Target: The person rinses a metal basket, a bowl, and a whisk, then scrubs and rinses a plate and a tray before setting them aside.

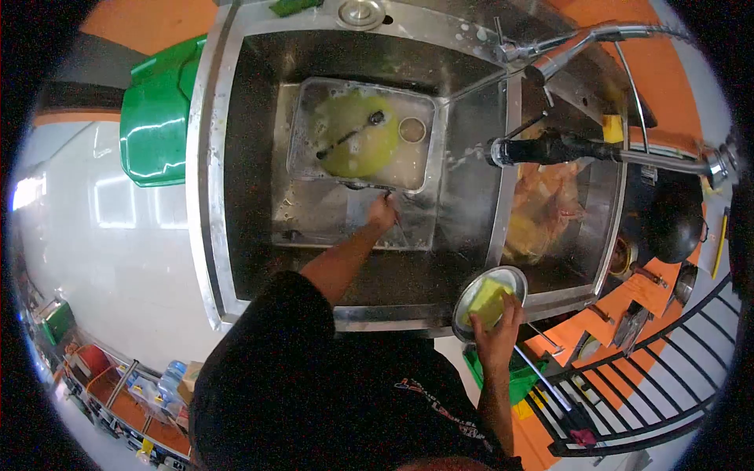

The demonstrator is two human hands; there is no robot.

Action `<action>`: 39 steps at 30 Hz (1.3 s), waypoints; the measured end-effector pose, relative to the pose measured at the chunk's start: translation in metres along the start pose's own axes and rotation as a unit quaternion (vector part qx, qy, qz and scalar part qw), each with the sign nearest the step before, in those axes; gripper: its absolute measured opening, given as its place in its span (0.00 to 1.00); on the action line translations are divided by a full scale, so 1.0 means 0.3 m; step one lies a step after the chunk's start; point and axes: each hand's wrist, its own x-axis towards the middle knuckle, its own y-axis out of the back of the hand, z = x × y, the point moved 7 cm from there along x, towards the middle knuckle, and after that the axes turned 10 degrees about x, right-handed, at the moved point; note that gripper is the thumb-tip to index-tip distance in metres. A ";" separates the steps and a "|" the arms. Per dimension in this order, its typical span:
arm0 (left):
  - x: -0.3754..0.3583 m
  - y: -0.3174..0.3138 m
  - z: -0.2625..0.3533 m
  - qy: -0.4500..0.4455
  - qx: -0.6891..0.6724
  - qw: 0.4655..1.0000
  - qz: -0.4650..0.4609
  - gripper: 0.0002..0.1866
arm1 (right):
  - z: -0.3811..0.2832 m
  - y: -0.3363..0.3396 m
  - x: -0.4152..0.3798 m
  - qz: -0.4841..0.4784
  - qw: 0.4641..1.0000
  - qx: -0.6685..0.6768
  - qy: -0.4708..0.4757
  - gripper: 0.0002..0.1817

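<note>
At the sink's near rim, the right hand's fingers press a sponge onto a round metal dish; suds could make it slip. The left hand curls beside the tub, grip unclear.

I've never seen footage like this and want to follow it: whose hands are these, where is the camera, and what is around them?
There is no machine: these are a person's bare hands. The single picture comes from a camera on their head, looking down. The left hand reaches into a steel sink, just below a clear tub of cloudy water; whether it grips anything is hard to tell. In the tub are a yellow-green round item and a dark utensil. The right hand holds a yellow-green sponge at a round metal dish.
</note>
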 end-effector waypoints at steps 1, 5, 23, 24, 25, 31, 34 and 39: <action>-0.026 -0.003 0.028 0.003 -0.140 0.989 -0.057 0.17 | -0.004 0.000 0.002 0.005 1.000 0.003 0.003 0.39; 0.002 0.105 0.128 -0.048 -0.305 0.951 -0.032 0.17 | 0.018 -0.005 0.007 0.028 0.996 0.084 -0.015 0.37; -0.394 0.362 0.685 -0.370 -0.216 0.902 -0.046 0.38 | -0.418 0.085 0.388 0.088 0.952 0.251 0.150 0.24; -0.344 0.270 0.626 -0.340 -0.279 0.896 -0.060 0.37 | -0.450 0.053 0.447 0.079 0.957 0.210 0.185 0.24; -0.401 0.333 0.640 -0.230 -0.312 0.900 -0.200 0.33 | -0.448 0.040 0.501 0.083 0.955 0.214 0.186 0.24; -0.392 0.402 0.525 -0.156 -0.415 0.866 -0.232 0.19 | -0.540 -0.113 0.537 0.036 0.954 0.200 0.222 0.21; -0.392 0.488 0.434 -0.282 -0.316 0.887 -0.187 0.13 | -0.531 -0.113 0.508 -0.001 0.957 0.207 0.203 0.19; -0.030 0.436 -0.171 -0.337 0.123 0.932 0.048 0.18 | -0.394 -0.052 0.420 -0.019 0.934 0.349 0.072 0.16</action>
